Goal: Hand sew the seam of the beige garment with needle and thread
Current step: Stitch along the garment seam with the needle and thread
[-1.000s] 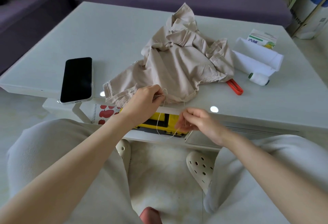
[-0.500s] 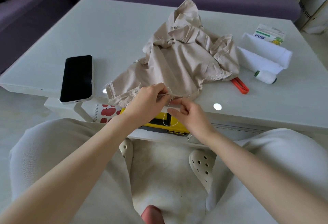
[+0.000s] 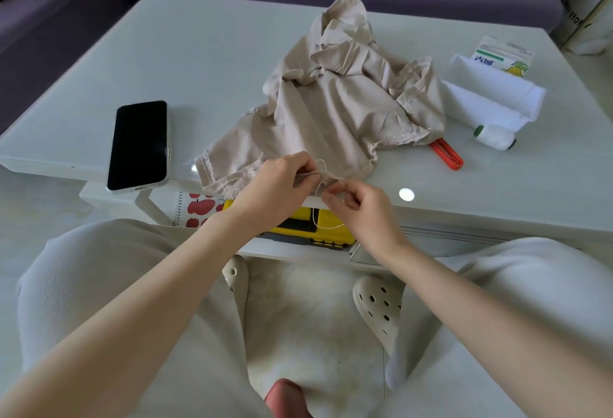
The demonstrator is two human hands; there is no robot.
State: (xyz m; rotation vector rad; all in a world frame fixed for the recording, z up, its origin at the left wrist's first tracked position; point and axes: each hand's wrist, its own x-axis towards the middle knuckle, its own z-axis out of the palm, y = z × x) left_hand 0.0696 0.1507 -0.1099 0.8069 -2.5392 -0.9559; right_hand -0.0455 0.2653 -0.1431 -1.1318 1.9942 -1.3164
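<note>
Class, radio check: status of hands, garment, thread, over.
Left hand pinches beige garment edge. Right hand pinches thread; needle too small to see. Nothing in the way.

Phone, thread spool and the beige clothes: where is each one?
phone (image 3: 138, 145), head view, middle of its black screen.
thread spool (image 3: 495, 136), head view, its white wound middle.
beige garment (image 3: 331, 119), head view, the smooth panel at its middle.

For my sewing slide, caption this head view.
Left hand pinches beige garment seam; right hand pinches white thread at the table edge.
</note>
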